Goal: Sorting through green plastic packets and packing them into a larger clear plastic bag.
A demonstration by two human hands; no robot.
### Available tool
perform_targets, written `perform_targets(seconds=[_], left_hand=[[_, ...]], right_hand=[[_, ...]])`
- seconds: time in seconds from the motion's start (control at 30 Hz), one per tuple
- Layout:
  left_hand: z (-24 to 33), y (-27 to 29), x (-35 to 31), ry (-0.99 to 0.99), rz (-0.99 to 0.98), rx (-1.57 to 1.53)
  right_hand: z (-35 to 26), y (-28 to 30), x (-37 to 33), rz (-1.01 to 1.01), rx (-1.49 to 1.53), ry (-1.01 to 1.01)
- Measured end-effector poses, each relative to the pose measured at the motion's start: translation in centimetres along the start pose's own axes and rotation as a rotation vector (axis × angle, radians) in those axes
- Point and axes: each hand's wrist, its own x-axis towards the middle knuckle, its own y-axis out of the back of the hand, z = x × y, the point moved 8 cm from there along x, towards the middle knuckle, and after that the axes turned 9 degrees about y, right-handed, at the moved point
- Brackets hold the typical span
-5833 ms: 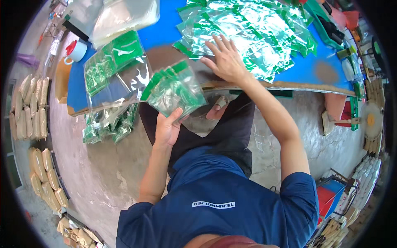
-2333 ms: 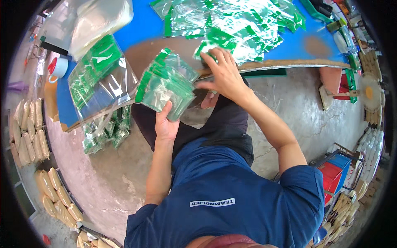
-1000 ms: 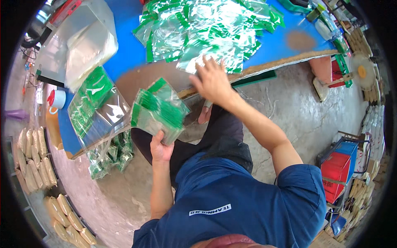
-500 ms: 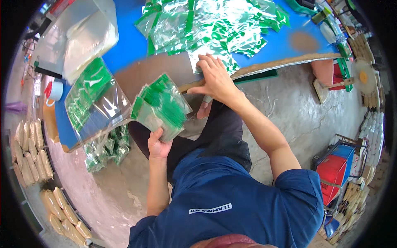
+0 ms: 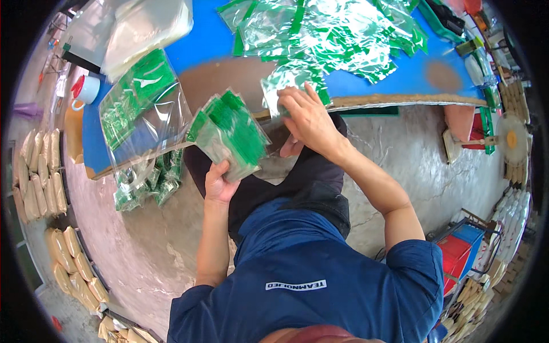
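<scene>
Fanned out in my left hand (image 5: 222, 182) is a stack of clear and green plastic packets (image 5: 235, 128), gripped at its lower end between thumb and fingers. My right hand (image 5: 313, 121) bends its fingers over a shiny green-and-clear plastic packet (image 5: 297, 74) at the table's near edge; its thumb is hidden. Beyond it spreads a loose pile of similar packets (image 5: 337, 34). Left of the stack, a large clear bag (image 5: 166, 117) with green packets inside hangs partly over the edge.
The blue table (image 5: 200, 40) has a worn brown near edge. A white mug with a red lid (image 5: 86, 90) and clear plastic sheets (image 5: 146, 31) are on the left. A fan (image 5: 510, 139) stands at right, above a red-and-blue box (image 5: 460, 251). Filled brown bags (image 5: 43, 171) line the left.
My right hand's fingers have closed in on the single packet, which has come nearer to me and toward the stack. My left hand still holds the stack. The whole view has shifted slightly.
</scene>
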Motion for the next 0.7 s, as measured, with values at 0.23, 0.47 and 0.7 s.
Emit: perform_targets(seconds=[0.23,0.47,0.7], left_hand=[[0.4,-1.6,0.2,-0.029,0.036,0.095],[0.0,-1.7,-0.6,-0.135,0.100,0.084],[1.1,-2.4,-2.6,-0.310,0.153,0.023]], right_hand=[[-4.2,-0.5,1.3,-0.037,0.208,0.321],[-0.1,-1.6,1.7,0.065,0.136,0.038],[-0.1,-2.2,2.2,0.086,0.035,-0.035]])
